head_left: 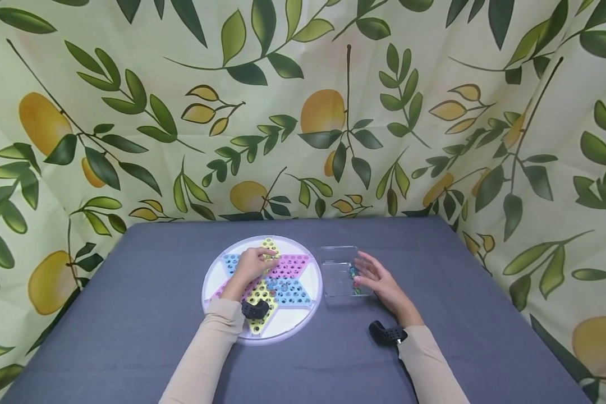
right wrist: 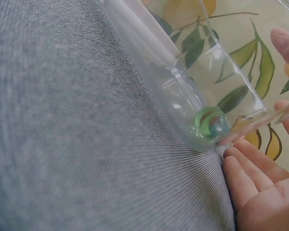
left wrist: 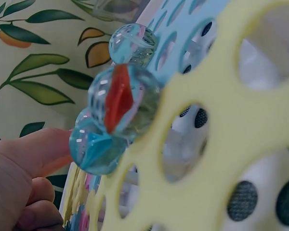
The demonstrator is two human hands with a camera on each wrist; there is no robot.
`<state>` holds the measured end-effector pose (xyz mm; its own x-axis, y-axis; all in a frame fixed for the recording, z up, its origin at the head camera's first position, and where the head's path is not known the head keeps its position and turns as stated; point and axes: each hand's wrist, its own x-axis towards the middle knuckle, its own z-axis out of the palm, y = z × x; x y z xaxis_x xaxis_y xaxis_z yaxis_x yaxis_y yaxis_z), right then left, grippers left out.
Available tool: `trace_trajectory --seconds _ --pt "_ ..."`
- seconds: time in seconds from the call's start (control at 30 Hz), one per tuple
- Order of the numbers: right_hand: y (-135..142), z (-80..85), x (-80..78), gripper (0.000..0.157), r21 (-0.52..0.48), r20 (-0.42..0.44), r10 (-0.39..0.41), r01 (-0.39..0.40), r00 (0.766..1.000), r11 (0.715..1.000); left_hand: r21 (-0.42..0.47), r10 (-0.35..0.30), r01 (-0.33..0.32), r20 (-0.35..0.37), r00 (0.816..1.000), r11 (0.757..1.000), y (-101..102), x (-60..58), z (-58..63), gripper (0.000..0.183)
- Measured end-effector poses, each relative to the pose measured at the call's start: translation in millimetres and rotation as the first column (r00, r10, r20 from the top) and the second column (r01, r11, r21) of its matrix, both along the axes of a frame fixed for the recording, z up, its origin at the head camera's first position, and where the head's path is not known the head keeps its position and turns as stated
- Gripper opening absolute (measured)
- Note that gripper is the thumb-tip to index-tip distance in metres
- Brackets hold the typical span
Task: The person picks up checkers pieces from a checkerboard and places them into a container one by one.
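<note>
1. On the star-patterned board (head_left: 295, 320): a small cluster of clear marbles (left wrist: 124, 98) near the middle, beside the yellow and blue areas; more inside the clear container (head_left: 334, 283), just right of the board.
2. Over the board's far yellow point: left hand (head_left: 254, 262), fingers bent, index and thumb low; cannot tell whether anything sits between them.
3. At the container's right side: right hand (head_left: 381, 275), fingers loosely spread, no marble visibly held; cannot tell how firm any contact with the wall.
4. Likely risks: cluster knocked loose by a low sweep of the left hand or its black wristband (head_left: 255, 310); container tipped or slid by a careless push, with rolling marbles to follow.
5. From the left wrist only: red and turquoise swirls inside the marbles. From the right wrist: one green marble (right wrist: 211, 122) in a corner, fingertips near the outer wall. From the head only: blue marbles beside the green.
</note>
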<state>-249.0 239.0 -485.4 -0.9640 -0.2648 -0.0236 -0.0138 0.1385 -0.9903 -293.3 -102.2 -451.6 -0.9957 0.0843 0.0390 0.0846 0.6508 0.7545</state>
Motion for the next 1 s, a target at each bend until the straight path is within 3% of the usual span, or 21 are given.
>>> trace_trajectory --seconds 0.5,1.0 --pt "-0.6 0.6 0.1 0.075 0.017 0.009 -0.007 0.007 1.000 1.000 -0.054 0.014 -0.014 0.003 1.000 0.998 -0.8 4.7 1.9 0.025" --pt "-1.7 3.3 0.6 0.075 0.012 0.011 -0.011 0.011 1.000 1.000 -0.022 0.030 -0.030 0.007 1.000 0.999 -2.1 3.2 3.7 0.024"
